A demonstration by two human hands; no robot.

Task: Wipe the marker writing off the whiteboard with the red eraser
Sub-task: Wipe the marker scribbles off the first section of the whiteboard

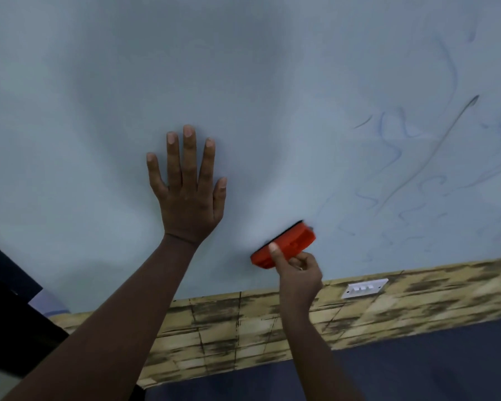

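The whiteboard fills most of the view, pale grey-blue. Smeared blue and dark marker writing covers its right part. My left hand lies flat on the board with fingers spread and straight. My right hand grips the red eraser between thumb and fingers, its dark pad pressed against the board near the lower edge, just left of the writing.
Below the board runs a tan brick-patterned strip carrying a white switch plate. Dark blue wall or floor lies under that. A black object stands at the lower left.
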